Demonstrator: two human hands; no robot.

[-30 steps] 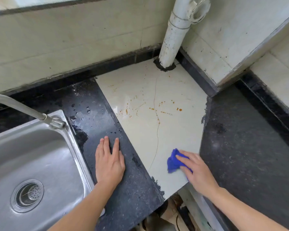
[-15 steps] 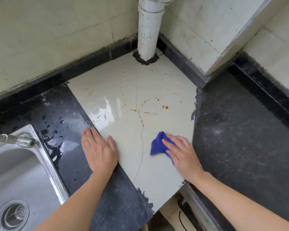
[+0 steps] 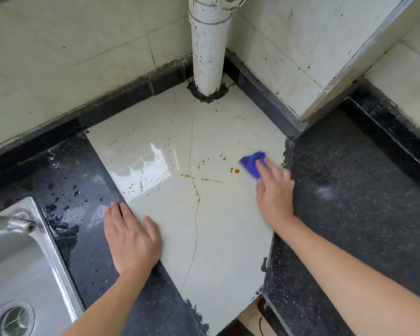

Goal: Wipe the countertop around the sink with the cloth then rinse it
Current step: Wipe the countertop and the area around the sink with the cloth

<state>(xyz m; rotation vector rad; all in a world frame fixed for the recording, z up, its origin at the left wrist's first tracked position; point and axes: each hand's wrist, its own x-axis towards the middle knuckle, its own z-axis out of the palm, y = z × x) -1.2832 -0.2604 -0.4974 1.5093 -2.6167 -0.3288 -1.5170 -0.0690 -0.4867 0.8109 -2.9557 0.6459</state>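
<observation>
The right hand [image 3: 274, 192] presses the blue cloth [image 3: 252, 162] flat on the pale tile [image 3: 223, 226] with straight, close-set fingers, just beside orange spots [image 3: 235, 170]. The left hand [image 3: 131, 241] rests flat, fingers together, across the tile's edge and the wet black countertop [image 3: 83, 238] near the sink [image 3: 22, 263].

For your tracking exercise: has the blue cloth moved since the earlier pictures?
Yes: the cloth went away from the person, up level with the orange spots.
</observation>
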